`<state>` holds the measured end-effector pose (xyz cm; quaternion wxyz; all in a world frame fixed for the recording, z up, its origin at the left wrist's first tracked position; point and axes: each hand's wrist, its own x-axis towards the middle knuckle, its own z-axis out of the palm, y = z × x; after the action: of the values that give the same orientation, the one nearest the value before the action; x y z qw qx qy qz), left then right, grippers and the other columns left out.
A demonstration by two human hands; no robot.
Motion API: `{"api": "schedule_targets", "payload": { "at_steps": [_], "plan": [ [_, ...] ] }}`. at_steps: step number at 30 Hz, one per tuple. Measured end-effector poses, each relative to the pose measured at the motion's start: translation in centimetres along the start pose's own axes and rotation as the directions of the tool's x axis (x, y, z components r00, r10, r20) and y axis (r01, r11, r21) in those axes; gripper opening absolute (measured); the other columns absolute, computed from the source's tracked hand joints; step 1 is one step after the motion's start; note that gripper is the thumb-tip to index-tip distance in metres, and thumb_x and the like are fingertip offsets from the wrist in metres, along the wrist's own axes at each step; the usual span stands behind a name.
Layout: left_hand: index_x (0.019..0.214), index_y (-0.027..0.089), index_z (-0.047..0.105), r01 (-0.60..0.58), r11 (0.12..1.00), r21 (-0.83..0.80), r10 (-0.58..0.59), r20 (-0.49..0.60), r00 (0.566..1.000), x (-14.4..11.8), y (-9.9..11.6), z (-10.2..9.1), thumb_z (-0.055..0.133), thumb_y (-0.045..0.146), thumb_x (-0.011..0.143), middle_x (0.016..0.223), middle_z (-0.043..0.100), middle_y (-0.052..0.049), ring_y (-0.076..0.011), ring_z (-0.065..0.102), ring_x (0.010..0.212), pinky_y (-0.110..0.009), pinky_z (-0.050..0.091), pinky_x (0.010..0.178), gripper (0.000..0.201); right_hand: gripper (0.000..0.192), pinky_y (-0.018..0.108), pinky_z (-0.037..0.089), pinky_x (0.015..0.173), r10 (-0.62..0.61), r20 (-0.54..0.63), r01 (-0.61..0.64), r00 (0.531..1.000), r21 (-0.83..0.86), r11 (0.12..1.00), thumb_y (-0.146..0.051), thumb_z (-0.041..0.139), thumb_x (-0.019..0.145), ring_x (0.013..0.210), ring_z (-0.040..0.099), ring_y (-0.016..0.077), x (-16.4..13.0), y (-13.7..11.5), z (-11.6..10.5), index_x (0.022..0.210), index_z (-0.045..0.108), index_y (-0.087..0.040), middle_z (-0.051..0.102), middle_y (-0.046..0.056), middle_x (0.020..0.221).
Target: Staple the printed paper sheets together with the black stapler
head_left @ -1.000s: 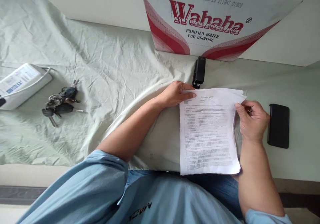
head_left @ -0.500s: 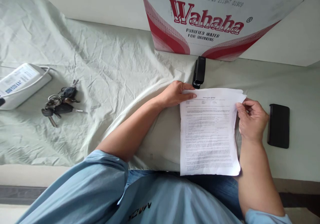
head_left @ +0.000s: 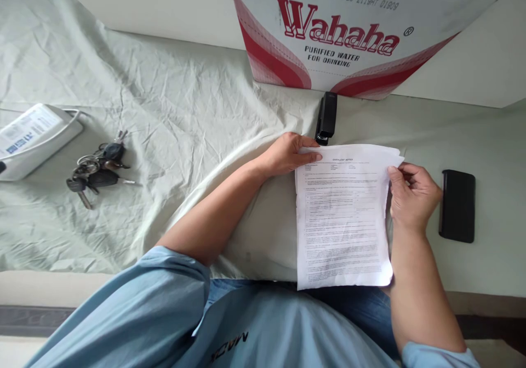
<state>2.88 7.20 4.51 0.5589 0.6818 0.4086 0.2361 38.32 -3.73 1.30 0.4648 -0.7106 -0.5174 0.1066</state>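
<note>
Two hands grip a stack of papers [head_left: 343, 217] by its far corners on the cloth [head_left: 172, 110]: left hand [head_left: 290, 153] beside a stapler [head_left: 326, 119], right hand [head_left: 411, 195] near a phone [head_left: 457, 206]; keys [head_left: 96, 172] lie well apart

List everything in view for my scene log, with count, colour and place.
papers: small stack, white, printed, front centre
stapler: one, black, behind the papers
phone: one, black, right
keys: one bunch, dark and silver, left
device: one, white, labelled, far left
box: one, white and red, back
cloth: one, pale green, creased, under everything
left hand: on the papers' top left corner
right hand: grips the papers' right edge
</note>
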Motion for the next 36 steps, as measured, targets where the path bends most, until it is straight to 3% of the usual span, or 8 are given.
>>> {"api": "schedule_targets", "payload": {
  "at_steps": [7,18,23,28,30,33,35,36],
  "plan": [
    [0.109,0.022,0.094,-0.012,1.000,0.004,0.012,0.007,1.000,0.0,0.0,0.1,0.084,0.054,0.100,0.093,0.088,-0.001,-0.0205,0.082,0.090,-0.032,0.065,0.091,0.035,0.043,0.043,0.054,0.076,-0.147,-0.150,0.137,0.978,-0.075,0.988,-0.069,0.095,0.097,0.071,0.063,0.0214,0.3,-1.4,-0.2,0.093,0.088,-0.027,0.078,0.002,0.083],
    [0.112,0.020,0.096,-0.045,0.998,0.032,0.044,0.030,0.999,0.1,-0.3,0.1,0.080,0.064,0.105,0.098,0.092,-0.005,-0.0218,0.082,0.090,-0.033,0.062,0.085,0.047,0.040,0.042,0.056,0.076,-0.077,-0.173,0.071,0.982,-0.039,0.997,-0.066,0.094,0.092,0.074,0.065,0.0215,-0.1,-2.1,0.0,0.095,0.088,-0.026,0.080,0.003,0.083],
    [0.103,0.019,0.088,-0.106,0.990,0.097,0.103,0.035,0.994,0.1,-0.3,0.2,0.069,0.064,0.112,0.077,0.072,0.000,-0.0147,0.059,0.073,-0.031,0.050,0.074,0.051,0.046,0.040,0.053,0.074,-0.070,-0.180,0.069,0.981,-0.014,0.998,-0.071,0.096,0.091,0.071,0.064,0.0203,0.0,-1.9,0.0,0.095,0.087,-0.026,0.076,0.001,0.079],
    [0.082,0.024,0.063,-0.162,0.979,0.122,0.155,0.064,0.986,0.2,-0.1,0.3,0.061,0.063,0.114,0.069,0.044,0.005,-0.0126,0.040,0.069,-0.032,0.038,0.068,0.050,0.040,0.038,0.052,0.074,-0.082,-0.169,0.091,0.982,0.051,0.995,-0.061,0.100,0.091,0.070,0.062,0.0177,0.4,-1.7,0.1,0.094,0.087,-0.023,0.074,0.000,0.078],
    [0.080,0.025,0.057,-0.160,0.980,0.119,0.155,0.054,0.986,0.2,0.1,0.3,0.061,0.065,0.114,0.071,0.043,0.005,-0.0131,0.039,0.071,-0.032,0.038,0.068,0.052,0.047,0.038,0.054,0.077,-0.042,-0.124,0.050,0.991,0.066,0.997,-0.065,0.104,0.087,0.075,0.064,0.0179,0.8,-1.6,0.2,0.101,0.089,-0.023,0.077,0.001,0.083],
    [0.084,0.026,0.059,-0.104,0.990,0.096,0.105,-0.004,0.995,0.0,0.4,0.1,0.061,0.067,0.114,0.076,0.049,0.003,-0.0142,0.044,0.073,-0.032,0.040,0.069,0.052,0.080,0.039,0.065,0.086,0.079,0.054,-0.087,0.995,0.172,0.981,-0.083,0.112,0.073,0.090,0.076,0.0221,1.4,-1.3,-0.6,0.122,0.088,-0.025,0.085,0.005,0.101],
    [0.084,0.026,0.057,-0.062,0.995,0.084,0.069,-0.078,0.995,0.0,0.3,-0.1,0.062,0.068,0.115,0.077,0.050,0.002,-0.0148,0.045,0.073,-0.033,0.040,0.070,0.052,0.092,0.043,0.071,0.091,0.171,0.271,-0.239,0.947,0.241,0.941,-0.092,0.114,0.066,0.095,0.083,0.0260,1.9,-1.0,-2.4,0.127,0.087,-0.028,0.089,0.008,0.104],
    [0.083,0.027,0.053,-0.056,0.995,0.080,0.065,-0.123,0.990,0.0,0.2,-0.3,0.062,0.068,0.116,0.077,0.048,0.002,-0.0150,0.043,0.074,-0.034,0.039,0.070,0.054,0.091,0.045,0.073,0.091,0.218,0.397,-0.325,0.891,0.225,0.918,-0.093,0.114,0.068,0.092,0.085,0.0276,2.0,-0.8,-3.6,0.128,0.089,-0.029,0.090,0.008,0.101]
  ]
}}
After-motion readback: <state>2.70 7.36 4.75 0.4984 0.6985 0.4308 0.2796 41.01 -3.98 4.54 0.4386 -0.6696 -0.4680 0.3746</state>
